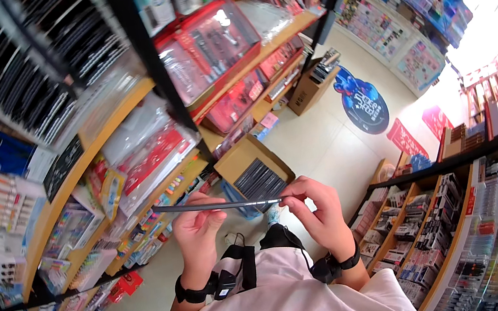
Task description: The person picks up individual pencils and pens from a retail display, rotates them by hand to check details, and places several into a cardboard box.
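Note:
A slim dark pen or pencil with a silvery band near its right end is stretched level across the view. My left hand pinches it between thumb and fingers, and its left end sticks out past that hand. At the right end, my right hand holds the tip between thumb and forefinger. Below and beyond them, an open cardboard box on the floor holds a row of similar dark sticks. Whether the stick is a pen or a pencil cannot be told.
Wooden shelves packed with stationery run along the left. A red display case sits on the upper shelf. A smaller carton stands on the tiled floor. On the right is a divided stationery rack; a glass-fronted counter is farther back.

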### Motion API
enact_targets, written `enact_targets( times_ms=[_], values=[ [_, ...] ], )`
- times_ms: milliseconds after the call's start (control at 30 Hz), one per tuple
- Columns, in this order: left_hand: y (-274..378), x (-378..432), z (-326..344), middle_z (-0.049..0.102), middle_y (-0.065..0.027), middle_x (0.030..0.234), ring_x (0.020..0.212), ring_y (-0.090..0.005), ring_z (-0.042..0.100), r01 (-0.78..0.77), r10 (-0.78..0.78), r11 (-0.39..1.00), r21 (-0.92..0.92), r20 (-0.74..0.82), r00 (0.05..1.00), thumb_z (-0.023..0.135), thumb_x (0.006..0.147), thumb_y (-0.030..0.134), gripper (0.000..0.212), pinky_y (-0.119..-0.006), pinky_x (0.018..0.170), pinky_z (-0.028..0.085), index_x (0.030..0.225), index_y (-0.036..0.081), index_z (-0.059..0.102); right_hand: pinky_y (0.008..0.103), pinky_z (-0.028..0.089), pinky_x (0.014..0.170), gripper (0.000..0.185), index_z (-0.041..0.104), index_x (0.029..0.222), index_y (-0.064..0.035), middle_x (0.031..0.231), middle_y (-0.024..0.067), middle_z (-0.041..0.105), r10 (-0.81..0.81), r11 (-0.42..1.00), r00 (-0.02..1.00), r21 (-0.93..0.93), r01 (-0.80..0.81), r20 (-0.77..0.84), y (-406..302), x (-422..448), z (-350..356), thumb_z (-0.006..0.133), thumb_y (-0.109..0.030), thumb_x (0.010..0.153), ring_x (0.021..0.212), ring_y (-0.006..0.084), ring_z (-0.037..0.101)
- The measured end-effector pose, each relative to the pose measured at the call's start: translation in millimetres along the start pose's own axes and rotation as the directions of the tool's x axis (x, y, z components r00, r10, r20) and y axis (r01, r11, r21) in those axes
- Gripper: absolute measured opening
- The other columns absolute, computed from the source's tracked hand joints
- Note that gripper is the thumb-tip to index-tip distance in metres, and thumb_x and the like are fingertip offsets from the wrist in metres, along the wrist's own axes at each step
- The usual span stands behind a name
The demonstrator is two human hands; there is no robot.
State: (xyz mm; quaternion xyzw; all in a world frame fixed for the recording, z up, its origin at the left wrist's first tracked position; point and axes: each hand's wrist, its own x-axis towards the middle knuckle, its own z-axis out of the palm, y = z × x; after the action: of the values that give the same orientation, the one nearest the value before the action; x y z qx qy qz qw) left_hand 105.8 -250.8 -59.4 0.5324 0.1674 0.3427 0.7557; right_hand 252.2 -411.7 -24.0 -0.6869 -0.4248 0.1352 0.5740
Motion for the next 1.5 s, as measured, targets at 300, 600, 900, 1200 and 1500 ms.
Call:
enact_targets(
  times_ms=[300,600,900,1200,1500],
  values=[
    [47,-60,-75,0.055,-0.003,0.099,0.083,-0.0103,0.05,-0.154,0.146,0.988,-0.025,-0.2,0.969,0.077,0.078,0.011,0.024,-0.023,0.068,0.04,0.096,-0.002,0.068,0.0268,0.045,0.057,0.012,0.06,0.095,-0.001,0.089,0.01,0.063,-0.125,0.992,0.976,0.045,0.118,0.18,-44,-11,56,0.065,-0.004,0.084,0.069,0.0187,0.059],
    [68,-92,-103,0.055,-0.0033,0.099,0.082,-0.0096,0.048,-0.267,0.261,0.963,0.026,-0.319,0.911,0.076,0.078,0.011,0.02,-0.023,0.07,0.037,0.091,-0.001,0.067,0.0276,0.045,0.058,0.014,0.058,0.094,-0.001,0.088,0.0108,0.063,-0.244,0.968,0.926,0.123,0.217,0.287,-73,-10,90,0.067,-0.002,0.083,0.065,0.0184,0.056],
    [77,-116,-128,0.059,-0.006,0.1,0.098,-0.0154,0.053,-0.279,0.266,0.96,0.01,-0.339,0.902,0.077,0.074,0.002,0.021,-0.028,0.083,0.041,0.094,-0.001,0.069,0.0272,0.047,0.063,0.01,0.062,0.092,0.0017,0.085,0.0111,0.066,-0.169,0.957,0.97,0.264,0.12,0.173,-65,-11,109,0.066,-0.003,0.084,0.07,0.0178,0.059],
    [98,-144,-136,0.057,-0.0063,0.096,0.089,-0.0144,0.052,-0.385,0.382,0.919,0.084,-0.428,0.819,0.074,0.074,-0.001,0.018,-0.028,0.077,0.041,0.091,0.0,0.068,0.0255,0.049,0.064,0.011,0.063,0.09,0.0045,0.088,0.0129,0.065,-0.149,0.877,0.975,0.478,0.052,0.166,-66,2,118,0.065,-0.005,0.086,0.073,0.0163,0.06],
    [108,-147,-121,0.057,-0.0068,0.088,0.08,-0.0138,0.053,-0.308,0.422,0.893,0.327,-0.374,0.826,0.072,0.069,-0.01,0.021,-0.026,0.073,0.041,0.089,-0.003,0.068,0.0233,0.048,0.061,0.014,0.062,0.09,0.0043,0.085,0.0095,0.061,-0.151,0.8,0.981,0.597,0.052,0.118,-59,10,115,0.064,-0.009,0.088,0.069,0.0125,0.058]
  ],
)
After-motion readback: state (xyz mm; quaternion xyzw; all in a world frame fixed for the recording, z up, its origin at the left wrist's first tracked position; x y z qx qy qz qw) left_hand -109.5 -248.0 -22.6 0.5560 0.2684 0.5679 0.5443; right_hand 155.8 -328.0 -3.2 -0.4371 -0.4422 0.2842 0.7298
